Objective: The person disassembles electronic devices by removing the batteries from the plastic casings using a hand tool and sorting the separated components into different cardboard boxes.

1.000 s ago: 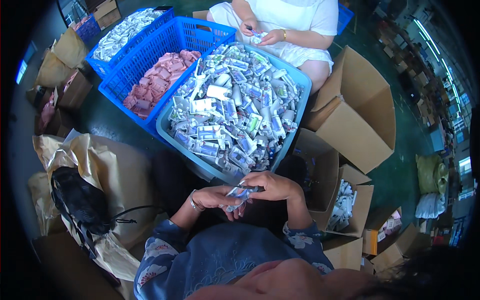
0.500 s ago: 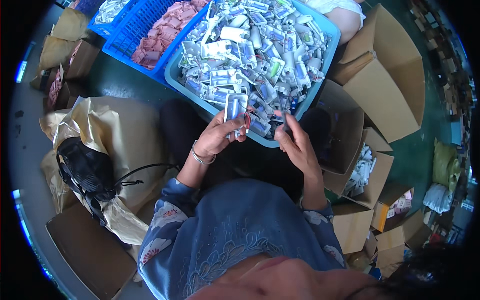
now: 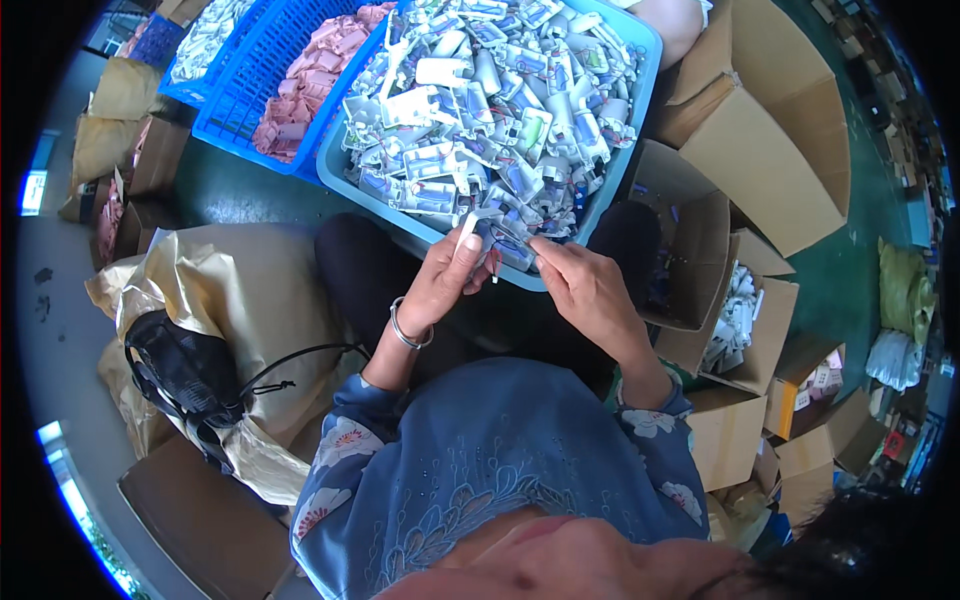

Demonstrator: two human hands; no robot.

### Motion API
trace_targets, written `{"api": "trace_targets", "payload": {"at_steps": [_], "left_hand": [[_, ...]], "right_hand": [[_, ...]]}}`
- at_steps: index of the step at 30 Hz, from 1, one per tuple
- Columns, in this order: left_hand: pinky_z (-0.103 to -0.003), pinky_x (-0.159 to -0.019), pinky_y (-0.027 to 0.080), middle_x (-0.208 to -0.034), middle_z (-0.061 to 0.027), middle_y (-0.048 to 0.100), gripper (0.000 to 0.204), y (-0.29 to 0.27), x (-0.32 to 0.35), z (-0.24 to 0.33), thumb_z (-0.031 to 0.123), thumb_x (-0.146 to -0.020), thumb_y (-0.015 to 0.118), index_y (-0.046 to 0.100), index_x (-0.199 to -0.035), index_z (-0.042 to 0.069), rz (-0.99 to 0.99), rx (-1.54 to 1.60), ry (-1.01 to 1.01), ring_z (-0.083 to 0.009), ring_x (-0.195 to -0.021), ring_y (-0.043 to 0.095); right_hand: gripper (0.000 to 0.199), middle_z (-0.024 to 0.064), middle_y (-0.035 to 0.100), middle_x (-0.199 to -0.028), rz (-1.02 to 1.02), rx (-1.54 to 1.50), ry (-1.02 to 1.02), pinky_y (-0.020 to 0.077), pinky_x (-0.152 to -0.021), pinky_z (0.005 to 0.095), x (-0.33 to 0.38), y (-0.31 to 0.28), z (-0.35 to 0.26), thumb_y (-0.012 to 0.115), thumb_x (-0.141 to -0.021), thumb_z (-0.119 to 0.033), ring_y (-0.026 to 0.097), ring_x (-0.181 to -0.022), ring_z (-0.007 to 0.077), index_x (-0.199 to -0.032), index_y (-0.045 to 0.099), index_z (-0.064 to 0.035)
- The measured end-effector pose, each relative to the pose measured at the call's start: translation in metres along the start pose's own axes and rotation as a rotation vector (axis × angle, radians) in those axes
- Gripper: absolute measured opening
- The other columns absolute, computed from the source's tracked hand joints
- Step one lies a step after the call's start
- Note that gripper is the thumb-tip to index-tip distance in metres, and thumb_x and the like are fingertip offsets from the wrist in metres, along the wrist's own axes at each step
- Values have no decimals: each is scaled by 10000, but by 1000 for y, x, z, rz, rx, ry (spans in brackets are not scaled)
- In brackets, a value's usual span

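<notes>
My left hand (image 3: pixel 447 272) grips a white plastic housing (image 3: pixel 479 224), now tilted edge-on, with thin red and dark wires (image 3: pixel 494 264) hanging by the fingers. To its right, my right hand (image 3: pixel 590 292) is closed in a pinch, fingertips pointing at the housing. Whatever sits between those fingertips is too small and hidden to name. Both hands are over the near edge of a light blue tub (image 3: pixel 335 170), heaped with similar white housings (image 3: pixel 430 160) holding blue cylindrical cells and wires.
Blue plastic baskets (image 3: pixel 222 135) with pink parts (image 3: pixel 300 100) and white parts stand at the far left. Open cardboard boxes (image 3: pixel 765 165) line the right side, one holding white parts (image 3: pixel 735 315). On the left, a black bag (image 3: pixel 180 355) lies on a gold-coloured sack (image 3: pixel 290 300).
The housing has turned from face-up to edge-on in my left hand. My right hand has moved left toward it, and the dark slim thing in its fingers no longer shows clearly.
</notes>
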State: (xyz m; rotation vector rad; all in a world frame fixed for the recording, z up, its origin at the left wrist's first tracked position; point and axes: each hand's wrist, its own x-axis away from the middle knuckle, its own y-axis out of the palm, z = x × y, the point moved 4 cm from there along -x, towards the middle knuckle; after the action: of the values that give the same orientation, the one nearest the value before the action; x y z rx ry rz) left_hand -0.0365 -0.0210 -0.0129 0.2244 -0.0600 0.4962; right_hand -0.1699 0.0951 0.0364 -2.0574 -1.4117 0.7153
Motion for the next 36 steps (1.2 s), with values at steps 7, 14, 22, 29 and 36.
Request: {"api": "trace_targets", "payload": {"at_steps": [7,14,22,29,36], "left_hand": [[-178,-401,270,-648,11,508,212,2,12,-8,233,-947,490,551,-951,30,-63,72,-223,-18,-474,367],[-193,-405,319,-597,13,499,274,12,13,-12,270,-956,462,525,-813,45,-22,-95,-258,-32,-453,411],[-170,-438,228,-667,12,460,202,26,33,-18,217,-928,529,516,-993,26,-339,518,-463,-27,-510,326],[-180,-457,257,-720,24,477,272,31,30,-28,199,-831,671,534,-986,22,-557,628,-500,-23,-560,361],[-180,-554,388,-819,1,572,287,24,14,-8,199,-826,676,556,-1016,21,-230,91,-237,-45,-664,490]], "right_hand": [[154,191,596,-718,-142,-105,-132,458,-536,383,-2,0,14,584,-835,-78,602,-627,344,-957,591,15],[122,179,573,-655,-41,-124,-153,465,-466,402,20,23,29,557,-854,-126,592,-578,360,-920,565,-24],[142,111,563,-633,-29,-92,-256,455,-425,362,28,13,18,625,-814,-133,579,-516,296,-897,564,-35],[170,54,518,-585,-133,18,-474,438,-397,320,18,5,34,669,-782,-190,542,-459,222,-766,555,-65],[205,58,535,-583,-86,135,-460,446,-424,309,18,14,39,704,-737,-189,561,-473,221,-723,545,-59]]}}
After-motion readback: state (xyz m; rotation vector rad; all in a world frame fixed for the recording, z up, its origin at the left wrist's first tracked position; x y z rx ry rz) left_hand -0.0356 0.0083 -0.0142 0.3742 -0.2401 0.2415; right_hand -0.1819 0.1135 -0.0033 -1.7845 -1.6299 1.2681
